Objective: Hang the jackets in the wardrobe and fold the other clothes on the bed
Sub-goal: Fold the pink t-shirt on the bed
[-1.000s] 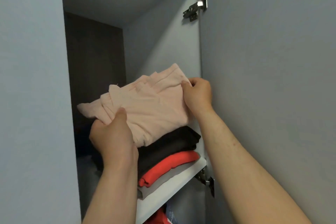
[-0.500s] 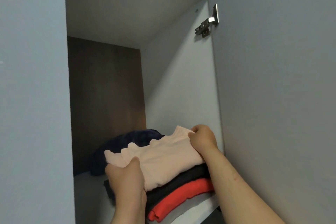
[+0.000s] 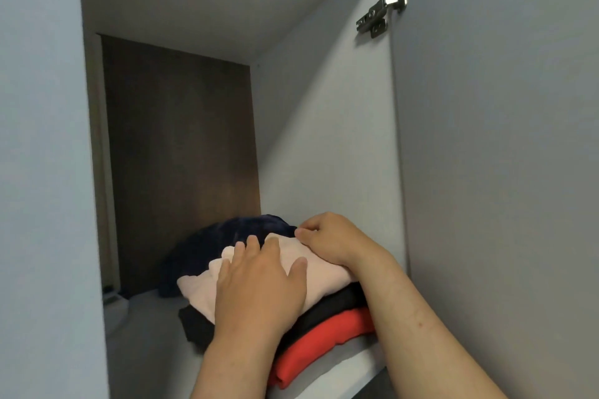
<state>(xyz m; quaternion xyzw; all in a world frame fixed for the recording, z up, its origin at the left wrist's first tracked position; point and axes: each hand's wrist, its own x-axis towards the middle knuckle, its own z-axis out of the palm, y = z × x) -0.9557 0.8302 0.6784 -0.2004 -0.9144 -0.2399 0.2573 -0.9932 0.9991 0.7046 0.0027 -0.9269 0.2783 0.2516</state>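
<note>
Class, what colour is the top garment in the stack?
The top garment is pale pink, clearest in head view.

black garment [image 3: 194,324] mostly under pink garment [image 3: 197,288]; navy bundle [image 3: 207,246] half hidden behind.

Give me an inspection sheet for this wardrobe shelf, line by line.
Surface: shelf, pale grey, holds a stack of clothes.
Job's things: pink top on black top on red top, all folded.
Clutter: navy bundle behind the stack.
Grips: left grip lies flat on pink top, fingers straight; right grip pinches its far corner.
Cables: nothing seen.
Surroundings: open door at right with metal hinge; brown back panel.
</note>
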